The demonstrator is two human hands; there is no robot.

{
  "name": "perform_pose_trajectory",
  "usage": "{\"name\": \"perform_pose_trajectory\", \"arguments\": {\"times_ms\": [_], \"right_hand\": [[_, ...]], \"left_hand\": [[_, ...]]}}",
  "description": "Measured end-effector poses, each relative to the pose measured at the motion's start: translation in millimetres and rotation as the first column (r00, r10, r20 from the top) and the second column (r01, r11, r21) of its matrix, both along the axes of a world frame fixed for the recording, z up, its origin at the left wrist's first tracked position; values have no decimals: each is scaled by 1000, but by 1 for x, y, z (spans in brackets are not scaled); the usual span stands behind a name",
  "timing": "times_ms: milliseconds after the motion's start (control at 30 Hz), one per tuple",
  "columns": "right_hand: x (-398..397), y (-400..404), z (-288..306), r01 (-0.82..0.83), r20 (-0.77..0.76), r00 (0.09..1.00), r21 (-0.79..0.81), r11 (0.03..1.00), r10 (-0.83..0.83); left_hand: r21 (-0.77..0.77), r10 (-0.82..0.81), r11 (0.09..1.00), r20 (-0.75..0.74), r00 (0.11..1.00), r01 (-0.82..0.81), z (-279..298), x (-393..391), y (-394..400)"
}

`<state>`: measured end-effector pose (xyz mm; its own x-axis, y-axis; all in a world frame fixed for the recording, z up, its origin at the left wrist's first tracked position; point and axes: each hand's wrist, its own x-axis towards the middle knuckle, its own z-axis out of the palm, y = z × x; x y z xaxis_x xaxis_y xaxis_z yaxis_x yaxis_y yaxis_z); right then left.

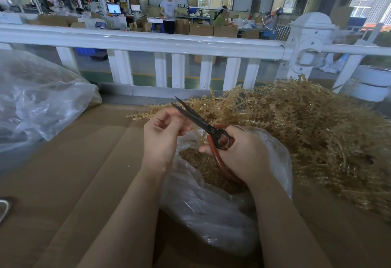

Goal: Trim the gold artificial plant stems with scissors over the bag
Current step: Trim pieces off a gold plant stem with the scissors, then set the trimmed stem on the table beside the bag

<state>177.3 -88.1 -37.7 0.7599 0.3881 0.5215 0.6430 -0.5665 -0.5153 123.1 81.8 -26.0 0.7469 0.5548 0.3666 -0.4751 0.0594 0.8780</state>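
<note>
Bag [211, 210] on table [63, 172] centre; stem pile [306, 130] right; railing [148, 41] behind.

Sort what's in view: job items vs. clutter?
Job:
left hand, pinching a gold stem
right hand, gripping the scissors
open bag of trimmings beneath
stem pile

Clutter:
big bag at left
white railing
white rolls at right
metal object at left edge
</note>
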Motion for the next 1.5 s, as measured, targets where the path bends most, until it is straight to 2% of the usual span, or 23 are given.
{"name": "perform_pose_trajectory", "arguments": {"times_ms": [300,1233,1400,1500], "right_hand": [[0,-1,0,18,14,1000,-8,1000,-18],[1,1,-4,5,37,999,58,998,-7],[-2,1,-3,11,-13,1000,92,996,-10],[-1,1,-4,37,-55,998,96,995,-32]], "left_hand": [[163,84,983,21,996,-87,1,-1,-3],[137,35,990,72,997,-44,-3,3,1],[11,64,998,39,997,-65,-2,1,5],[-239,74,969,62,995,-58,6,-2,13]]}}
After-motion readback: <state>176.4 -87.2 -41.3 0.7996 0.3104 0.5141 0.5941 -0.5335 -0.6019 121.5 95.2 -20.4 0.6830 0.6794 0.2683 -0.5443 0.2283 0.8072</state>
